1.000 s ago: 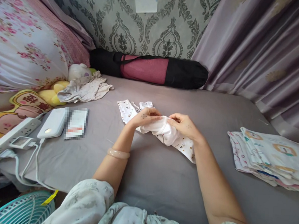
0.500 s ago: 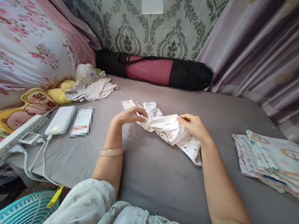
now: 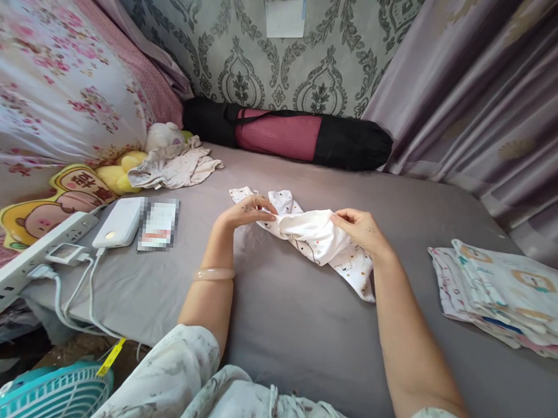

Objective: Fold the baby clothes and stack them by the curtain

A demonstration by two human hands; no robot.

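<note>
A small white garment with a scattered print [image 3: 311, 239] lies crumpled on the grey bed sheet [image 3: 295, 323], its plain white inner side partly folded outward. My left hand [image 3: 249, 211] pinches its edge on the left, fingers closed on the cloth. On the other side, my right hand [image 3: 360, 228] grips the edge between thumb and fingers. The cloth is stretched between both hands. One printed part spreads beyond my left hand, and another hangs out toward me below my right. The exact kind of garment cannot be made out.
Folded printed cloths [image 3: 505, 292] are stacked at right. A black and pink roll bag [image 3: 283, 135] lies along the wall. At left are a white power bank [image 3: 121, 221], a power strip [image 3: 30, 263], a crumpled cloth [image 3: 175, 165] and plush toys [image 3: 123, 169]. A turquoise fan [image 3: 59, 394] stands below.
My hands have moved apart, the left going left and the right slightly right, drawing the bunched white edge out between them. In the last half second they have hardly moved.
</note>
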